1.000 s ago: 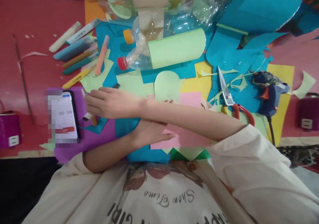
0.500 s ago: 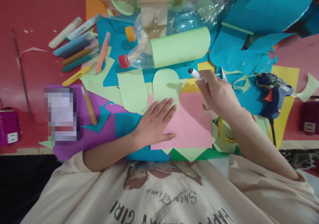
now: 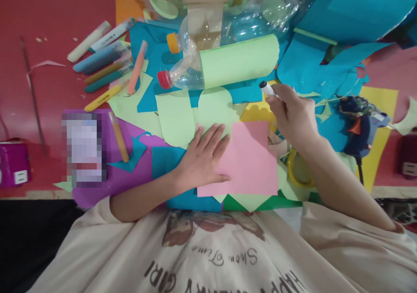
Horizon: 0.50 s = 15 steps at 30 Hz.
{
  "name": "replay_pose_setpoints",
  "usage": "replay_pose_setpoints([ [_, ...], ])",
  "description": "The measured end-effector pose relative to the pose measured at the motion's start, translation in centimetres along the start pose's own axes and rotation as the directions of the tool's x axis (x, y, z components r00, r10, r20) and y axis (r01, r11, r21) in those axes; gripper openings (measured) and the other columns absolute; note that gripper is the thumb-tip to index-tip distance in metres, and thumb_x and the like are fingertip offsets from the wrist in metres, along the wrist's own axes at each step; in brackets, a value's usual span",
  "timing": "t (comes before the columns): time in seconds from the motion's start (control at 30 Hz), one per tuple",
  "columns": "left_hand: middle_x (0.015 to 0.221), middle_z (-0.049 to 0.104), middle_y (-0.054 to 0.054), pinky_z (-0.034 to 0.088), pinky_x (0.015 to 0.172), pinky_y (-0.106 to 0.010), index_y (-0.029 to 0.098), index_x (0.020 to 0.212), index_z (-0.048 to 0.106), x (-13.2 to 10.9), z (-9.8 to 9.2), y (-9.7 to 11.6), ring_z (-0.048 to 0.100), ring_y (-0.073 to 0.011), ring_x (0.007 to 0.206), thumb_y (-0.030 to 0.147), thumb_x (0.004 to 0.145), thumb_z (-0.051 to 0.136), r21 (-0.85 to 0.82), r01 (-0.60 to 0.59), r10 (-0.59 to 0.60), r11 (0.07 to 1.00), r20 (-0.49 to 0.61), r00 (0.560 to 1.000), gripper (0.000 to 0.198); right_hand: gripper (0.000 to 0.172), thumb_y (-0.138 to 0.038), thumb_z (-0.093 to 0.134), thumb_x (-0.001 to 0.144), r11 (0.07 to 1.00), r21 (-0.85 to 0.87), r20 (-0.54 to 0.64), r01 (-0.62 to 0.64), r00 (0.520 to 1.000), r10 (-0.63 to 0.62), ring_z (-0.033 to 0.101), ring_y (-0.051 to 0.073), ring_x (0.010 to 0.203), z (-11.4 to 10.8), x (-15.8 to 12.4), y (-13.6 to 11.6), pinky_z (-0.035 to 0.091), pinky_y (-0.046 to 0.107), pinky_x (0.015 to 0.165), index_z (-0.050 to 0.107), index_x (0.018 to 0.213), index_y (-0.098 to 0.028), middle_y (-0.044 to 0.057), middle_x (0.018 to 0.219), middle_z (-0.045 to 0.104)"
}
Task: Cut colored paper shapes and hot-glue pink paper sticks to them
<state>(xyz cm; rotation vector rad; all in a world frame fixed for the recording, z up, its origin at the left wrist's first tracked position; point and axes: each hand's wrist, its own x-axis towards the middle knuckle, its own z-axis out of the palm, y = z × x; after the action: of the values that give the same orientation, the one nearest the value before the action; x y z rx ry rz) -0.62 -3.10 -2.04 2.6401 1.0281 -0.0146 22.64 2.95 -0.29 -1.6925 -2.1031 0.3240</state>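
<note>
My left hand lies flat with its fingers spread on a square of pink paper. Its fingertips reach onto a pale green paper piece with a rounded top. To the left is a second pale green piece, rounded at its lower end. My right hand is closed around a white marker whose black end points up and left. It is held above the paper, right of the pink square and apart from it. Below that wrist, a yellow ring, perhaps a tape roll, is partly covered.
A bottle wrapped in green paper lies beyond the papers, with other clear bottles behind. Several markers are at the left, near a blurred phone. A blue glue gun rests at the right, beside blue card.
My right hand has moved slightly to the right with the marker. My left hand stays flat on the paper, its fingers shifted a little. The whole view has shifted slightly.
</note>
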Motion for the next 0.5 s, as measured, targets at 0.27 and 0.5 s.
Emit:
replay_pose_setpoints([
  [0.27,0.151,0.027,-0.025,0.012,0.114,-0.056,0.006,0.142,0.029,0.1,0.1,0.0,0.021,-0.0371,0.142,0.068,0.071,0.059,-0.004,0.002,-0.002,1.000,0.012,1.000,0.099,0.063,-0.059,0.019,0.093,0.997,-0.065,0.029,-0.044,0.999,0.046,0.038,0.012,0.047,-0.1,-0.3,-0.9,0.026,0.026,0.046,0.061,0.104,-0.013,0.001,0.058,0.049],
  [0.5,0.151,0.023,-0.028,0.013,0.114,-0.058,0.003,0.144,0.024,0.1,0.2,0.4,0.017,-0.0391,0.143,0.069,0.074,0.054,0.026,-0.001,0.000,1.000,0.036,0.999,0.100,0.036,-0.043,0.029,0.094,0.999,-0.016,0.083,-0.035,0.996,0.036,0.045,0.015,0.051,0.9,-0.4,-0.2,0.027,0.028,0.048,0.054,0.098,-0.018,0.007,0.072,0.057],
])
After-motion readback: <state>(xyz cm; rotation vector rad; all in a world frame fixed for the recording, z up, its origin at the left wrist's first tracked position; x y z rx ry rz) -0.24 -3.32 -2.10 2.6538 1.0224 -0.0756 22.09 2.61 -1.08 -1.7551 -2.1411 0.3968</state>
